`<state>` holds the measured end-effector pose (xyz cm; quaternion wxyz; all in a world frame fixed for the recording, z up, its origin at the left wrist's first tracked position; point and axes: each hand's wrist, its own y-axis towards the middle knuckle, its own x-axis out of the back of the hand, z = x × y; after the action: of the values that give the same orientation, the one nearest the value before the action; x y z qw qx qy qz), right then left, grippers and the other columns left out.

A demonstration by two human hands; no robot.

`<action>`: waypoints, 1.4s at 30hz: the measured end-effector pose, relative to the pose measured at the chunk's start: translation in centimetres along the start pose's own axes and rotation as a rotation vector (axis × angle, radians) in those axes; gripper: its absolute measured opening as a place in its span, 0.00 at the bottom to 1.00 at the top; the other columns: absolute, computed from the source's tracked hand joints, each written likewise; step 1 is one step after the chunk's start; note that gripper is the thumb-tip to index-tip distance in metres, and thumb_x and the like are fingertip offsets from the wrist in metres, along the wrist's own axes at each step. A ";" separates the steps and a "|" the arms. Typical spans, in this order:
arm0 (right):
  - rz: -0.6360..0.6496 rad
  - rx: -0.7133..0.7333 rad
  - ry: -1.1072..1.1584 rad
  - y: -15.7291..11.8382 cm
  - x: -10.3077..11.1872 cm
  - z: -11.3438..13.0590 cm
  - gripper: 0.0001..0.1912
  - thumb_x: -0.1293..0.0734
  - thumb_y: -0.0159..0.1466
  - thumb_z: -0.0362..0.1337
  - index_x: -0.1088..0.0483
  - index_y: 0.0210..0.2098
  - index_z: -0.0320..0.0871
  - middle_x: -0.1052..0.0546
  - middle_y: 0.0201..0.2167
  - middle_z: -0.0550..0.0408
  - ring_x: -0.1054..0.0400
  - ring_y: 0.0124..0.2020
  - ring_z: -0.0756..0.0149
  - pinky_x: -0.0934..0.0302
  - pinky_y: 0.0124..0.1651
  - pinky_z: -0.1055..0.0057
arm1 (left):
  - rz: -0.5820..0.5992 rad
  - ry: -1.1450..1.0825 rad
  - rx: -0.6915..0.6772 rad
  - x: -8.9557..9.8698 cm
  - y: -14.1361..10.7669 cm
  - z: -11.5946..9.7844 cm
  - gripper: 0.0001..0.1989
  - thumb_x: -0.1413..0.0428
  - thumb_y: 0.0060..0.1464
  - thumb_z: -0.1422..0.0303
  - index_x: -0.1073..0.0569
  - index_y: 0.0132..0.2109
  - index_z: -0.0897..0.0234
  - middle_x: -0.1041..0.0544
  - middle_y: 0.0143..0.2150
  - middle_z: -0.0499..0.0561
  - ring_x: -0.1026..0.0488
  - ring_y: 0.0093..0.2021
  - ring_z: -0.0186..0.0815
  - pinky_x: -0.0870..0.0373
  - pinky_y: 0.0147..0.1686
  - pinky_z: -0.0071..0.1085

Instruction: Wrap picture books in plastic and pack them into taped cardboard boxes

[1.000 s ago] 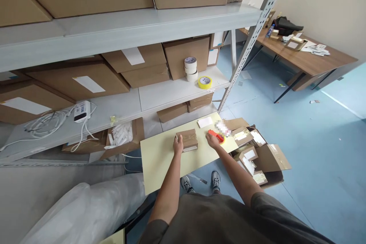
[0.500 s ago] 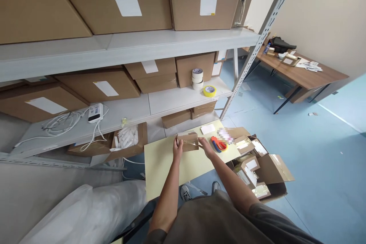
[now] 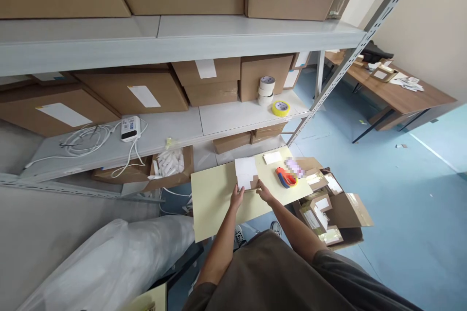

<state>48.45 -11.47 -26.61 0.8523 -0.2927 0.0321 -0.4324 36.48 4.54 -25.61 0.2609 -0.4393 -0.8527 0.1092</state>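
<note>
A small cardboard box with a large white label facing up is held over the pale yellow board. My left hand grips its near left corner, thumb on the label. At the near right corner, my right hand holds the box with closed fingers. Right of the box lies a red and blue tape dispenser, with a blurred patterned item beside it. A stack of white cards rests near the board's far edge.
An open carton of small boxes stands right of the board. Ahead, a metal shelf carries large cartons, white tape rolls and a yellow roll. Wrapped plastic lies at the lower left. A wooden table stands far right.
The box has been turned, so its white-labelled face shows instead of the taped brown side. Both hands now hold its near corners. The camera view has shifted.
</note>
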 end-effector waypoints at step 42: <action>0.142 0.112 -0.746 18.0 15.8 2.9 0.41 0.35 0.63 0.29 0.44 0.75 0.45 0.48 0.78 0.46 0.61 0.80 0.51 0.52 0.75 0.49 | -0.149 0.344 0.180 -18.8 20.5 -10.2 0.15 0.43 0.56 0.64 0.16 0.45 0.64 0.14 0.44 0.61 0.18 0.46 0.49 0.27 0.47 0.38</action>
<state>72.12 -13.81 -30.58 0.8479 -0.3799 -0.2839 -0.2371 65.21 1.05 -32.17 0.4482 -0.3620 -0.8125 0.0885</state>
